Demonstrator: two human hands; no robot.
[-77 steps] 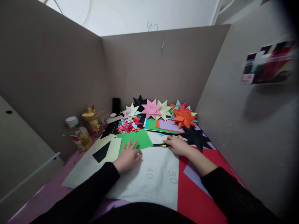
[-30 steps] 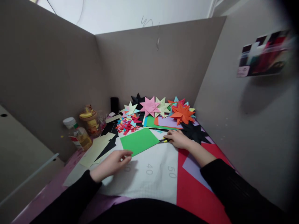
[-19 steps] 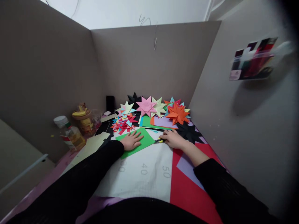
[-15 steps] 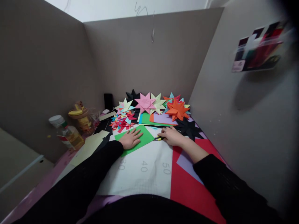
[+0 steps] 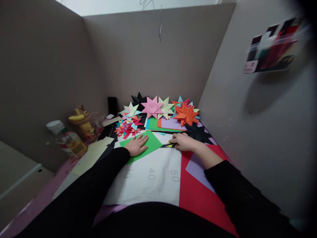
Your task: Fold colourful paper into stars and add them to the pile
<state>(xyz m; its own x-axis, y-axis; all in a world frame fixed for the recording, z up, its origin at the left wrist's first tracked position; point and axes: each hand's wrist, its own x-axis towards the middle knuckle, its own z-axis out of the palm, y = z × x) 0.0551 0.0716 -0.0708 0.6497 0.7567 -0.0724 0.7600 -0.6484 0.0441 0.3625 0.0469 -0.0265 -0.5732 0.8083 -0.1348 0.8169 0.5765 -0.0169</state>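
Note:
My left hand (image 5: pixel 136 145) lies flat with fingers spread on a green paper sheet (image 5: pixel 153 142), pressing it on the white mat (image 5: pixel 146 185) printed with numbers. Just right of the sheet's corner, my right hand (image 5: pixel 182 141) is closed on what looks like a pair of black and yellow scissors (image 5: pixel 170 145). Their tips point left and reach close to the green corner. Fingers cover most of the handles, and whether the blades touch the paper I cannot tell.
Folded paper stars, pink (image 5: pixel 152 107), orange (image 5: pixel 186 114) and others, line the back. Small paper pieces (image 5: pixel 128 127) lie in a heap. At left stand a bottle (image 5: pixel 71 142) and a yellow-brown container (image 5: pixel 84 125). Red paper (image 5: pixel 198 198) covers the right side. Panels enclose the desk.
My right hand has closed further around the scissors, which have shifted slightly. My left hand stays flat on the green sheet. The whole view has moved a little.

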